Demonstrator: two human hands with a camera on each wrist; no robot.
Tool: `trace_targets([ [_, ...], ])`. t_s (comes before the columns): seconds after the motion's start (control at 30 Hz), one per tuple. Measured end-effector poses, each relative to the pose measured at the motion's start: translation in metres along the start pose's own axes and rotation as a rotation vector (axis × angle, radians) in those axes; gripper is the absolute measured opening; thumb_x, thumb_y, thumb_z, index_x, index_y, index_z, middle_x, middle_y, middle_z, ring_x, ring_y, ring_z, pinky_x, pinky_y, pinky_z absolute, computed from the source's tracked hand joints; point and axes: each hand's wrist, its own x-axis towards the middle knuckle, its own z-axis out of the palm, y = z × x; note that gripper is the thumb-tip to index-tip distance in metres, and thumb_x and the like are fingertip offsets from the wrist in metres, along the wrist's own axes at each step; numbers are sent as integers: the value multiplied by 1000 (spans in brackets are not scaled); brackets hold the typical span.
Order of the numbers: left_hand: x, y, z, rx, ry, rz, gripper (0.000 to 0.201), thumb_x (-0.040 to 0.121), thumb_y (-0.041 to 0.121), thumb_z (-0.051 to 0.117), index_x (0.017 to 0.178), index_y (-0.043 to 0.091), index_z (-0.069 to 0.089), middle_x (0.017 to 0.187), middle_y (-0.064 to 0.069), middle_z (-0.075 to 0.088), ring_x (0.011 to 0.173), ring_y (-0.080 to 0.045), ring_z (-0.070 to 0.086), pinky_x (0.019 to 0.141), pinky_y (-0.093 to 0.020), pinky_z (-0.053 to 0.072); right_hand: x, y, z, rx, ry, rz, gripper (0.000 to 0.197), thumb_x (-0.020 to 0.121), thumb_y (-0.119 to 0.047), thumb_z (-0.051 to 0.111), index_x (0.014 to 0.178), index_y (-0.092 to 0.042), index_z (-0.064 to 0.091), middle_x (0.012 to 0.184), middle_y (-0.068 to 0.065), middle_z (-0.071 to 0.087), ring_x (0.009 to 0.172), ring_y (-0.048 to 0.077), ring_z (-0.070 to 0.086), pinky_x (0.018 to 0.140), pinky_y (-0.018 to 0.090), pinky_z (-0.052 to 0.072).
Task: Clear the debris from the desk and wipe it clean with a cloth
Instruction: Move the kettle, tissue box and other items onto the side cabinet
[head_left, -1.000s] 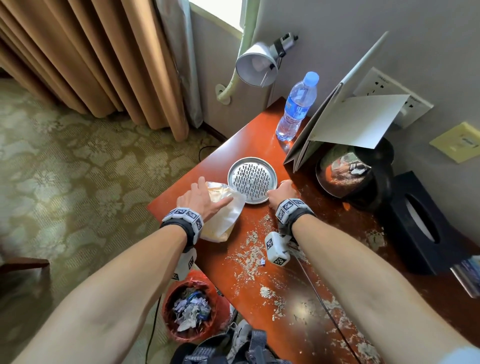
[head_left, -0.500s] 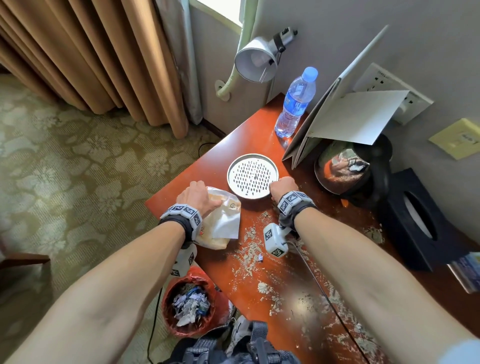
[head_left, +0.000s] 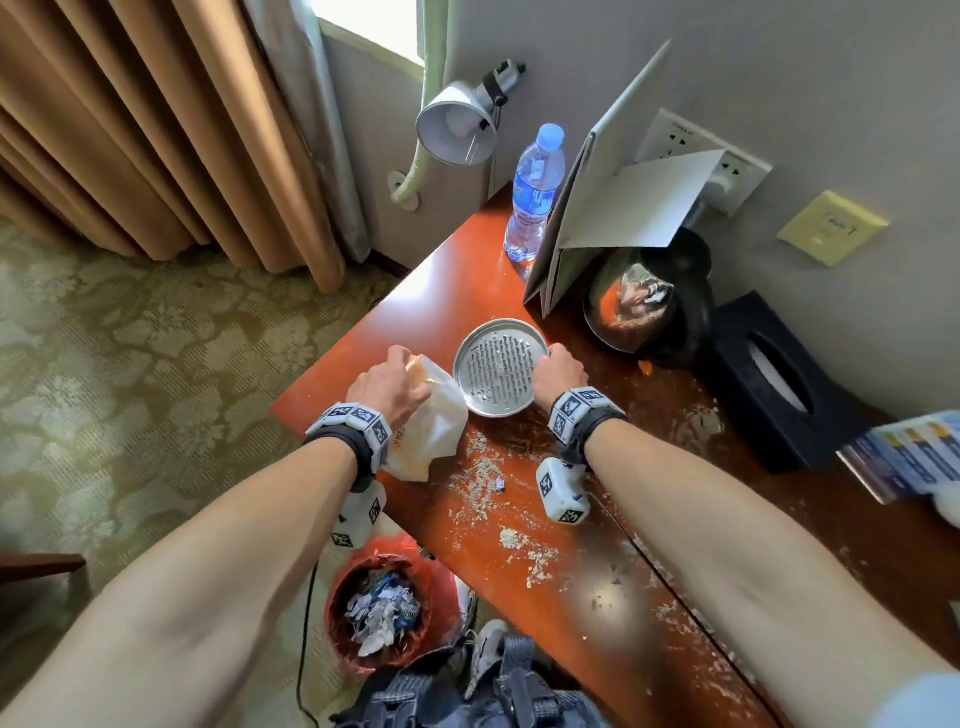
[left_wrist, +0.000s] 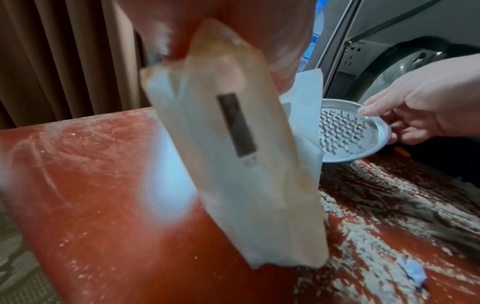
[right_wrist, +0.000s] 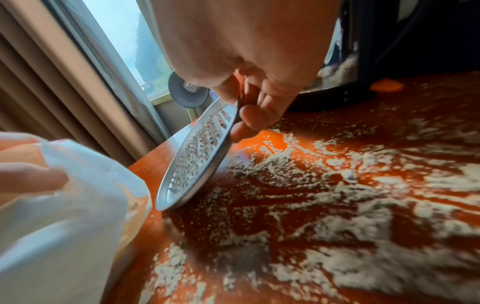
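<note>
A person's left hand (head_left: 387, 387) grips the top of a white paper bag (head_left: 431, 423), holding it upright with its lower end at the surface of a glossy red-brown bench (head_left: 395, 306), while the right hand (head_left: 558, 371) pinches the far rim of a round perforated metal tray (head_left: 498, 366), thumb on top and fingers (right_wrist: 255, 119) curled beneath. In the right wrist view the tray is tilted, its far edge lifted and its near edge resting on the bench just beside the bag. Pale, powdery debris (head_left: 480, 480) lies scattered across the bench between the two forearms and on toward the near right edge; the left wrist view shows it thickest just to the right of the bag, with a small blue scrap (left_wrist: 413, 271) lying in it. At the back of the bench stand a water bottle (head_left: 535, 195) with a blue cap, a folded white card (head_left: 618, 202) propped upright, a dark kettle (head_left: 649, 306) and a black tissue box (head_left: 774, 379). A lamp (head_left: 457, 127) points downward above the bench's far corner, beside brown curtains (head_left: 156, 130). On the patterned carpet (head_left: 130, 364) below the bench's left edge sits a waste bin (head_left: 379, 613) lined with a red bag and holding torn paper scraps.
</note>
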Motion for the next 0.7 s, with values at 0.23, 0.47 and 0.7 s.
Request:
trace_targets([
  [0.23, -13, 34, -6, 6, 17, 125, 52, 93, 38, 57, 137, 15, 40, 122, -19, 63, 106, -36, 61, 87, -41, 47, -30, 37, -27, -66, 83, 6, 28, 101, -17, 34, 120, -9, 52, 126, 21, 59, 118, 40, 52, 91, 39, 39],
  [0.47, -12, 96, 3, -113, -6, 273, 53, 91, 41, 61, 133, 16, 39, 120, -18, 64, 98, -33, 62, 80, -36, 47, -62, 91, -77, -83, 171, 70, 27, 99, -14, 39, 122, -10, 52, 125, 20, 60, 115, 40, 55, 88, 38, 43],
  [0.7, -50, 190, 32, -93, -121, 442, 54, 90, 46, 57, 132, 18, 37, 116, -19, 63, 101, -39, 61, 85, -40, 49, -114, 174, -126, -70, 302, 214, 22, 100, -14, 38, 114, -9, 53, 121, 20, 61, 112, 41, 55, 81, 37, 40],
])
